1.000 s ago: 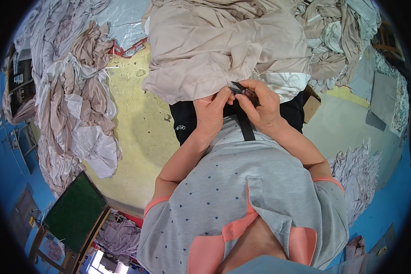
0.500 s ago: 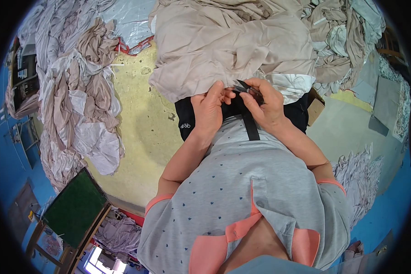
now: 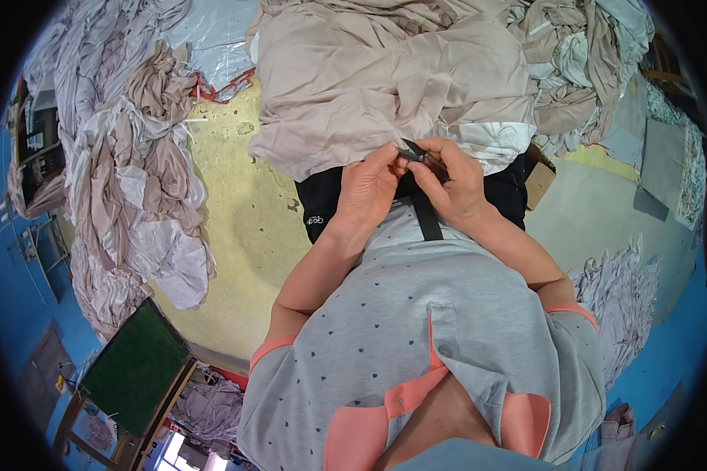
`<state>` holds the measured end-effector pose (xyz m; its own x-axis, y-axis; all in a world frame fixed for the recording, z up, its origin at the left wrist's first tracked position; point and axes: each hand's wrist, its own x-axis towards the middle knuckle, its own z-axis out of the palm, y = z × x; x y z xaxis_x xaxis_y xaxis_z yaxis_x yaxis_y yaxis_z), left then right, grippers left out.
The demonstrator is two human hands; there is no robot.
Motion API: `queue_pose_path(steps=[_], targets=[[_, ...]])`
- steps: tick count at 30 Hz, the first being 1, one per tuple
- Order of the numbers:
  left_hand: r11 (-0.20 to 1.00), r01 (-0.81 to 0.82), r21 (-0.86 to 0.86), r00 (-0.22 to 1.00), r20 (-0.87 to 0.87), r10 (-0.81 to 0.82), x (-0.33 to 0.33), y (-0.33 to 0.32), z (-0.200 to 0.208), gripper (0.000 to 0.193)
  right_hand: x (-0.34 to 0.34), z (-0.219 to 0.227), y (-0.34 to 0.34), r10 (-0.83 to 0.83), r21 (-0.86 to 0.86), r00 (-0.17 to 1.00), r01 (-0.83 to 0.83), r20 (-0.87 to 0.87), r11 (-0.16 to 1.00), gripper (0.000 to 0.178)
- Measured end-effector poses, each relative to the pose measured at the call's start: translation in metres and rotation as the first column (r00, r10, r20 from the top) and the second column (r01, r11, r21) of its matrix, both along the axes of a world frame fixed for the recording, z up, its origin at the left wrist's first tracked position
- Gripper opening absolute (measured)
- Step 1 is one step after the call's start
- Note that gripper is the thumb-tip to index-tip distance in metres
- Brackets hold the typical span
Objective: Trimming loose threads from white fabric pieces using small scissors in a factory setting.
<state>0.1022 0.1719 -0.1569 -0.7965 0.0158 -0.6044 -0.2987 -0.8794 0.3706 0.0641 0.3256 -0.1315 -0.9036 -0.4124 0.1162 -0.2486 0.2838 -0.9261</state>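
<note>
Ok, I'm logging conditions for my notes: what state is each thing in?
Left hand, fingertips drawn together; what they pinch is unclear
Right hand, closed around the dark snips
Dark snips, held; whether the blades are open is unclear
Beige cloth, rumpled
Cloth pile at left, crumpled
Pale cloth at lower right, crumpled
Coral collar, open

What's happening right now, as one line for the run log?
right hand: holding dark pointed metal snips | left hand: fingertips pinched beside snips, contents unclear | wrinkled beige fabric: spread just beyond hands
</note>
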Motion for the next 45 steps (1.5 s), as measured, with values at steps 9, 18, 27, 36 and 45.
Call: queue_pose_path(steps=[9,18,27,36,45], targets=[[0.998,0.026,0.055,1.0,0.005,-0.026,0.0,0.001,-0.011,0.008,0.0,-0.001,0.001,0.023,-0.006,0.999,-0.023,0.036,1.0,0.024],[0.998,0.041,0.052,0.999,-0.003,-0.041,-0.001,0.003,-0.009,0.008,0.0,-0.005,0.002,0.023,-0.018,0.998,-0.022,0.061,1.0,0.024],[0.996,0.046,0.082,0.999,-0.008,-0.046,-0.002,0.004,-0.011,0.01,0.0,-0.005,0.002,0.001,-0.029,1.0,-0.001,0.028,1.0,0.022],[0.993,0.056,0.099,0.998,0.0,-0.057,-0.006,0.006,-0.005,0.01,0.0,-0.006,0.001,-0.042,-0.031,0.997,0.04,-0.064,0.999,0.024],[0.989,0.052,0.137,0.999,0.009,-0.054,-0.007,0.008,-0.004,0.01,0.0,-0.002,0.002,-0.035,-0.051,0.998,0.037,0.046,0.998,0.019]])
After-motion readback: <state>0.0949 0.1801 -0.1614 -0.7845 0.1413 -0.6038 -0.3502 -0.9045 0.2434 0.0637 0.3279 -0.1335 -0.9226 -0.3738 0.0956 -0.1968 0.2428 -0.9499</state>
